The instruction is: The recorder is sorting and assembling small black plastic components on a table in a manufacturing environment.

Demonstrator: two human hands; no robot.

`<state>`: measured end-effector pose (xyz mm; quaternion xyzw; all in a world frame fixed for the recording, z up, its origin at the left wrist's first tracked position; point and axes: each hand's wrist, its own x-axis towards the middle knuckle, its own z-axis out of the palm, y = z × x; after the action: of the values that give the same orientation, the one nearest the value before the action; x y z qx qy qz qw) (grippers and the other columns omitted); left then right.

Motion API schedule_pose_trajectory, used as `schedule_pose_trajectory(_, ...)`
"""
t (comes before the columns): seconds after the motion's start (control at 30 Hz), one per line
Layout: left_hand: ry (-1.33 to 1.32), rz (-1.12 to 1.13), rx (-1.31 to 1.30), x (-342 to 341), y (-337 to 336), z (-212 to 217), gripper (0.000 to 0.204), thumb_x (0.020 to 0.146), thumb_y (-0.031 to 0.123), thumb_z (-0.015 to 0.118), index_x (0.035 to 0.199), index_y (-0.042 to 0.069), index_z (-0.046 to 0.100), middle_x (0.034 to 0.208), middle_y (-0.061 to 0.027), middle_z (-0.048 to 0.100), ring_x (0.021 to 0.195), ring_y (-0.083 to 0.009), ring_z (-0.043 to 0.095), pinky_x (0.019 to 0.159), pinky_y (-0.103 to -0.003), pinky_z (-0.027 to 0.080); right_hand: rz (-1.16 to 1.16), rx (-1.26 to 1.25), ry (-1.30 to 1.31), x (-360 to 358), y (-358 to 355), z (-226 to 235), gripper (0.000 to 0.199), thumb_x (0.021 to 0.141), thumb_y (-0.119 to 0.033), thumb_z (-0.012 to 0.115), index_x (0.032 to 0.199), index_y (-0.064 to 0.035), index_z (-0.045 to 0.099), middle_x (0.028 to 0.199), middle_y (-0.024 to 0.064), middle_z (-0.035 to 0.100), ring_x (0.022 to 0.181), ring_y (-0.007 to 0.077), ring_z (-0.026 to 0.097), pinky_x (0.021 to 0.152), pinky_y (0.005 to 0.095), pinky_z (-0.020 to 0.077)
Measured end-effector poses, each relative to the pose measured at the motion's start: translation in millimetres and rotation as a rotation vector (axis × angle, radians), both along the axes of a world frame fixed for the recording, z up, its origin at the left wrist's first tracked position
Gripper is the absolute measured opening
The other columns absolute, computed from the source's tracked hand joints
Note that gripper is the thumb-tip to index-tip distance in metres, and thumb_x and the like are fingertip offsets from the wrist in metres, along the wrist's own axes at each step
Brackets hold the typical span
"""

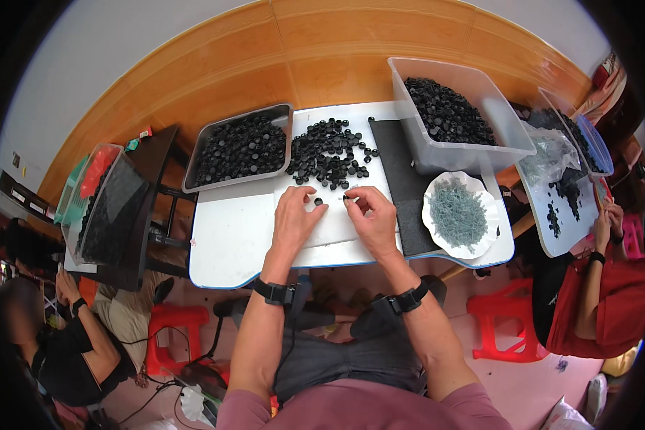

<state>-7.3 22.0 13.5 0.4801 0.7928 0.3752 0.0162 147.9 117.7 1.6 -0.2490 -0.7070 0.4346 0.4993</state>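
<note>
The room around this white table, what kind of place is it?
Probably a small hand-assembly workshop: a metal tray and clear bin hold black caps, and another person works at the next table.

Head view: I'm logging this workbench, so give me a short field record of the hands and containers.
left hand: on the white table, fingertips by a loose black cap
right hand: pinching a small black part, too small to identify
cap pile: loose, beyond both hands
metal tray: filled with black caps, far left
clear bin: black caps, far right
white dish: pale grey-green small pieces
</note>
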Motion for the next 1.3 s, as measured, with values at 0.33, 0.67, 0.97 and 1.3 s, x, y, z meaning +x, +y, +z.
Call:
schedule_pose_trajectory(0.33, -0.088, -0.109, 0.128, 12, -6, -6, 0.028, 0.083, 0.011, 0.079, 0.109, 0.004, 0.071, 0.096, -0.011, 0.071, 0.088, -0.0273, 0.067, 0.079, -0.039, 0.055, 0.046, 0.02, -0.02, 1, -2, 0, 0.013, 0.086, -0.001, 0.075, 0.098, -0.0017, 0.073, 0.094, 0.0069, 0.072, 0.067, 0.0122, 0.063, 0.059, 0.0258, 0.0499)
schedule_pose_trajectory(0.67, -0.221, -0.117, 0.248, 26, -8, -15, 0.027, 0.084, 0.007, 0.076, 0.111, 0.004, 0.074, 0.092, -0.0087, 0.072, 0.079, -0.0184, 0.066, 0.075, -0.032, 0.055, 0.142, 0.058, -0.075, 0, -3, -1, 0.017, 0.086, 0.001, 0.073, 0.103, -0.0015, 0.074, 0.095, 0.0081, 0.072, 0.069, 0.0141, 0.064, 0.06, 0.0265, 0.0505)
schedule_pose_trajectory(0.97, -0.219, -0.153, 0.236, 28, -9, -12, 0.027, 0.085, 0.008, 0.074, 0.112, 0.004, 0.074, 0.091, -0.0095, 0.071, 0.079, -0.0213, 0.067, 0.074, -0.033, 0.056, 0.159, 0.065, -0.121, 0, -2, -3, 0.018, 0.085, 0.002, 0.071, 0.103, -0.0019, 0.075, 0.093, 0.0059, 0.072, 0.066, 0.0094, 0.06, 0.057, 0.0237, 0.0471)
schedule_pose_trajectory(1.3, -0.363, -0.122, 0.191, 26, -10, -15, 0.03, 0.086, 0.011, 0.08, 0.113, 0.003, 0.072, 0.09, -0.0103, 0.075, 0.079, -0.0189, 0.072, 0.074, -0.031, 0.058, 0.195, 0.008, -0.146, 0, 0, -4, 0.015, 0.086, 0.0, 0.073, 0.1, -0.0019, 0.075, 0.09, 0.0093, 0.073, 0.07, 0.0168, 0.066, 0.063, 0.029, 0.052)
